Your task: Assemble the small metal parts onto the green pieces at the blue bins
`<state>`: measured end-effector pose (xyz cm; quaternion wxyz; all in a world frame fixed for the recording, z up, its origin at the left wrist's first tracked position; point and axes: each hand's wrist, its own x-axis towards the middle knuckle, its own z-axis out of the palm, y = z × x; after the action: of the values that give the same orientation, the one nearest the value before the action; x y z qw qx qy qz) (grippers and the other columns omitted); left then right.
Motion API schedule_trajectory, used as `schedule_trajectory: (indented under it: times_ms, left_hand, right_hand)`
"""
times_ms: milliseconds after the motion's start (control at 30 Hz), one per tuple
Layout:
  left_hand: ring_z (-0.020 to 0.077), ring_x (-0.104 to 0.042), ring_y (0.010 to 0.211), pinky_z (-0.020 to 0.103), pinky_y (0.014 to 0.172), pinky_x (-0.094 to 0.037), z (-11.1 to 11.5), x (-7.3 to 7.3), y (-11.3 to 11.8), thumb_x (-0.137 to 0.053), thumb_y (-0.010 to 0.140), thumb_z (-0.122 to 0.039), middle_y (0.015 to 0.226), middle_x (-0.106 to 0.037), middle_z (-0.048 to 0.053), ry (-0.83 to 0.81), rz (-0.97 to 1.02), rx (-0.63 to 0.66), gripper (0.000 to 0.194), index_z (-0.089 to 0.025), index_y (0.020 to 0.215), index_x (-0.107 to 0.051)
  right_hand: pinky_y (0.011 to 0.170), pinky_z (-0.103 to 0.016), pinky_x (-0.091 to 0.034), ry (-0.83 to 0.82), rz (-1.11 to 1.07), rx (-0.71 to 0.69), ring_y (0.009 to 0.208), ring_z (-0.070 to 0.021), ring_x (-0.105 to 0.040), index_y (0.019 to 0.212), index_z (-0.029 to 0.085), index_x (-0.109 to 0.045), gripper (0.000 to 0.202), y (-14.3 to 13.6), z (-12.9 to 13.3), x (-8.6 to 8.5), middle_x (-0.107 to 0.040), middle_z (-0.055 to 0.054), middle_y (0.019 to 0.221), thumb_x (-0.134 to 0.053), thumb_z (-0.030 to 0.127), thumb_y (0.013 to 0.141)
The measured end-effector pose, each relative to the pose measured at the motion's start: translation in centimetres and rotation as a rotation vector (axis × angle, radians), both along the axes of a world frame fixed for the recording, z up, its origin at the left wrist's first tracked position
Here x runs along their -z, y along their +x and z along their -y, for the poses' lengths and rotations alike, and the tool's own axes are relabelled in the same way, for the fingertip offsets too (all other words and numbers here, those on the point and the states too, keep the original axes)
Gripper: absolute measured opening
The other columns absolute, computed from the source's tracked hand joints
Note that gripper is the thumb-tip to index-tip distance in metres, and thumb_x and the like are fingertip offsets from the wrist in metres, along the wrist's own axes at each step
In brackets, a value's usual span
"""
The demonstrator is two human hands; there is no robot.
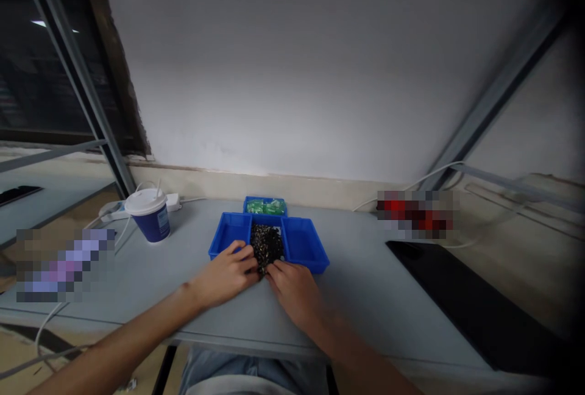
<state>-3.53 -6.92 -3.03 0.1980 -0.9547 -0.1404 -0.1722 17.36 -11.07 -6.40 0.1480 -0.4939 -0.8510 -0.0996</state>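
With left hand (231, 272) and right hand (292, 288) palm-down, angled inward from lower left and lower right, fingers bent, reaching to the near edge of small dark pieces (266, 241), below frame centre, between blue compartments (305, 241). Cannot tell if gripping any.

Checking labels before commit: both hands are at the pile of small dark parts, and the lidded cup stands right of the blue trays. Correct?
One error: the lidded cup stands left of the blue trays, as the head view shows. The left hand and right hand are indeed at the pile of small dark parts.
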Motion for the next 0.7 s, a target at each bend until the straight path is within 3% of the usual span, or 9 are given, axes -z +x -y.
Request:
schedule_trajectory:
  times_ms: [133, 233, 333, 433, 567, 700]
  left_hand:
    - [0.0213, -0.053, 0.097, 0.04, 0.091, -0.034, 0.4, -0.1, -0.3, -0.058, 0.1, -0.022, 0.094, -0.07, 0.003, -0.076, 0.103, 0.014, 0.01, -0.02, 0.097, -0.068]
    - [0.0191, -0.055, 0.096, 0.037, 0.089, -0.036, 0.1, -0.9, -0.5, -0.053, 0.102, -0.022, 0.102, -0.073, 0.002, -0.179, 0.264, -0.03, 0.015, -0.02, 0.105, -0.067]
    - [0.0181, -0.056, 0.088, 0.036, 0.084, -0.037, -1.7, -2.3, 0.1, -0.051, 0.104, -0.027, 0.091, -0.074, 0.001, -0.224, 0.413, -0.13, 0.018, -0.021, 0.104, -0.068]
    - [0.0202, -0.057, 0.089, 0.037, 0.083, -0.037, -4.4, -3.8, 1.1, -0.051, 0.104, -0.032, 0.094, -0.074, 0.002, -0.223, 0.468, -0.255, 0.021, -0.022, 0.103, -0.069]
    - [0.0219, -0.057, 0.092, 0.038, 0.085, -0.039, -6.7, -4.5, 1.8, -0.047, 0.105, -0.033, 0.096, -0.073, 0.004, -0.185, 0.433, -0.272, 0.025, -0.02, 0.104, -0.068]
    - [0.0217, -0.056, 0.09, 0.038, 0.084, -0.039, -6.5, -3.6, 1.2, -0.042, 0.106, -0.034, 0.093, -0.072, 0.005, -0.176, 0.4, -0.244, 0.03, -0.019, 0.104, -0.068]
  right_hand:
    - [0.058, -0.03, -0.041, 0.011, -0.126, 0.015, 0.069, -0.0188, -0.069, 0.083, 0.02, -0.068, 0.014, 0.0, 0.4, -0.8, -0.073, -0.002, 0.081, -0.062, 0.011, 0.092]
    - [0.063, -0.029, -0.043, 0.075, -0.307, 0.017, 0.071, -0.0185, -0.068, 0.088, 0.021, -0.069, 0.013, 0.6, 0.1, -3.1, -0.073, -0.001, 0.081, -0.059, 0.017, 0.096]
    - [0.076, -0.029, -0.047, 0.14, -0.449, -0.111, 0.08, -0.0179, -0.068, 0.095, 0.021, -0.069, 0.017, 1.1, -1.8, -6.2, -0.074, -0.003, 0.088, -0.054, 0.025, 0.101]
    - [0.081, -0.032, -0.049, 0.166, -0.431, -0.189, 0.085, -0.019, -0.067, 0.096, 0.021, -0.07, 0.017, 0.8, -4.5, -8.1, -0.074, -0.004, 0.091, -0.054, 0.026, 0.101]
    - [0.084, -0.034, -0.048, 0.232, -0.379, -0.148, 0.089, -0.0205, -0.066, 0.098, 0.02, -0.069, 0.017, -0.1, -6.9, -7.9, -0.074, -0.005, 0.095, -0.053, 0.022, 0.102]
    - [0.084, -0.036, -0.045, 0.285, -0.363, -0.132, 0.09, -0.0208, -0.066, 0.1, 0.019, -0.069, 0.016, -0.2, -7.1, -6.3, -0.074, -0.005, 0.095, -0.053, 0.022, 0.102]
